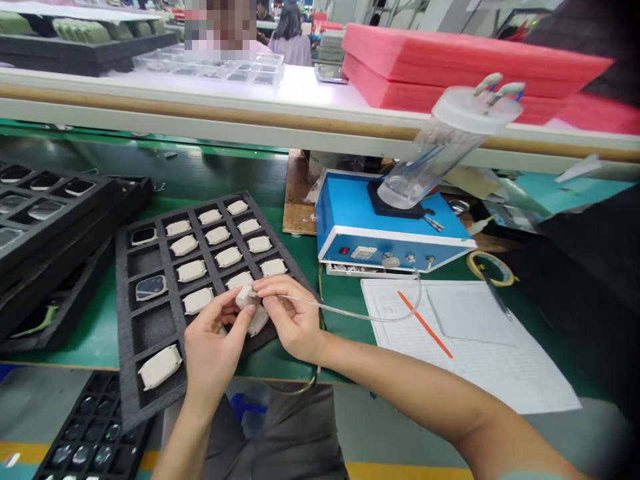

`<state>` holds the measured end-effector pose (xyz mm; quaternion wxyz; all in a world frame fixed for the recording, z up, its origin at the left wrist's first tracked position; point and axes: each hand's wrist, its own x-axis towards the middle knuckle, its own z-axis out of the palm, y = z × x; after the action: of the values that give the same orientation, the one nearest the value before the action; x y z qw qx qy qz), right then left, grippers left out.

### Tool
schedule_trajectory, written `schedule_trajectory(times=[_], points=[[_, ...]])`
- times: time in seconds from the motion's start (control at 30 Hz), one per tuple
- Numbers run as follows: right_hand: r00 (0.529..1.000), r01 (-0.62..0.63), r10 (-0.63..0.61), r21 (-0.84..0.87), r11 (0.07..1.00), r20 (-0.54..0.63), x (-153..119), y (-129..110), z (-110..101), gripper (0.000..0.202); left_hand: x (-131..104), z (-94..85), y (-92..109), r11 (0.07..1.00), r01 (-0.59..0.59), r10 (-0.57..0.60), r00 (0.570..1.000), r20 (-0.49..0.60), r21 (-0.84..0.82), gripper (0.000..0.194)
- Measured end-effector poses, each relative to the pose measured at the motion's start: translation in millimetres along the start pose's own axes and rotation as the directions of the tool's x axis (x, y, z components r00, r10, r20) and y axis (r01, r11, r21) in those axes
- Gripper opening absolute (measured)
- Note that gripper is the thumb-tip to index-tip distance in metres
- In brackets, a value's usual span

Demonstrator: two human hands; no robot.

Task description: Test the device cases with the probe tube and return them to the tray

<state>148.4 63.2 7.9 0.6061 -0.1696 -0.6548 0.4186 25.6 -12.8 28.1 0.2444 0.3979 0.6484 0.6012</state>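
My left hand [215, 340] is closed on a small white watch-shaped case [245, 296], turned on edge above the near right part of a black foam tray [125, 333]. Pinched in my right hand [295, 320] is the end of a thin clear tube [350, 313], its tip against the side of the case; my fingers partly hide it. From there the tube curves to the front of a blue machine [390, 230]. Most tray compartments hold similar white cases [191, 271]. At the left, one dark-faced case [151, 288] lies face up.
Stacked black trays [55, 200] stand at left; another tray [90, 427] sits lower down. A clear cylinder [425, 160] leans on the machine. Paper sheets [500, 373], an orange stick [425, 325], a pen [495, 293] and a tape roll [507, 273] lie at right. Red foam [450, 67] rests on the shelf.
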Motion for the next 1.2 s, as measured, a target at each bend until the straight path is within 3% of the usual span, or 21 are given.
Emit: schedule_trajectory(times=[0.4,0.93,1.2], points=[[1.0,-0.024,0.025,-0.025,0.999,0.014,5.1,2.8,0.8,0.018,2.6,-1.3,-4.0,1.0,0.007,-0.007,1.0,-0.024,0.003,0.043],[1.0,0.026,-0.026,0.007,1.0,-0.002,6.7,1.4,0.8,0.015,3.9,-0.8,-2.0,0.999,0.014,-0.015,0.999,-0.032,-0.029,0.041],[1.0,-0.021,0.022,-0.046,0.999,0.015,6.5,1.9,0.9,0.019,4.1,-0.7,-3.4,1.0,0.001,0.0,0.999,-0.032,0.005,0.041]])
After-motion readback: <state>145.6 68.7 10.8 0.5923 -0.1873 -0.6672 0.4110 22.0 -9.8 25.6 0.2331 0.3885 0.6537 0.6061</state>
